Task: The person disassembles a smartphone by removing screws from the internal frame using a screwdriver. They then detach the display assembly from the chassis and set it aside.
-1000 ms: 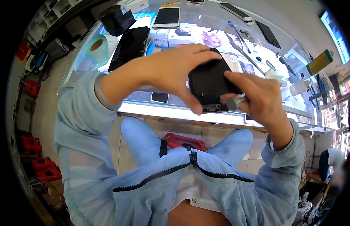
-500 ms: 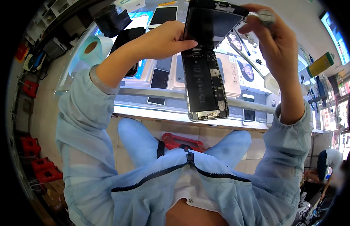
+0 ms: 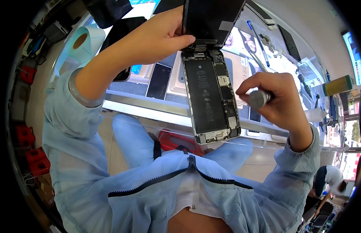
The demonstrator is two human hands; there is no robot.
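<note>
An opened smartphone (image 3: 205, 93) shows its black battery and circuit boards, with its bottom end toward me. Its lifted screen panel (image 3: 203, 23) stands up at the far end, still joined near the hinge line. My left hand (image 3: 165, 40) is closed on the left edge of the panel, thumb near the joint. Beside the phone's right edge, my right hand (image 3: 279, 95) is closed around a screwdriver (image 3: 259, 99), whose round silver end cap faces up. The screwdriver's tip is hidden.
A glass-topped counter (image 3: 141, 99) holds phones, boxes and papers. On the left are a roll of pale blue film (image 3: 89, 48) and a black phone (image 3: 120, 37). A blue pen (image 3: 258, 42) and tweezers lie right of the screen. A red stool (image 3: 176, 141) is below.
My right hand has come down from the lifted screen's right edge to beside the phone body, keeping the screwdriver. The screen is tilted further back; my left hand still holds it.
</note>
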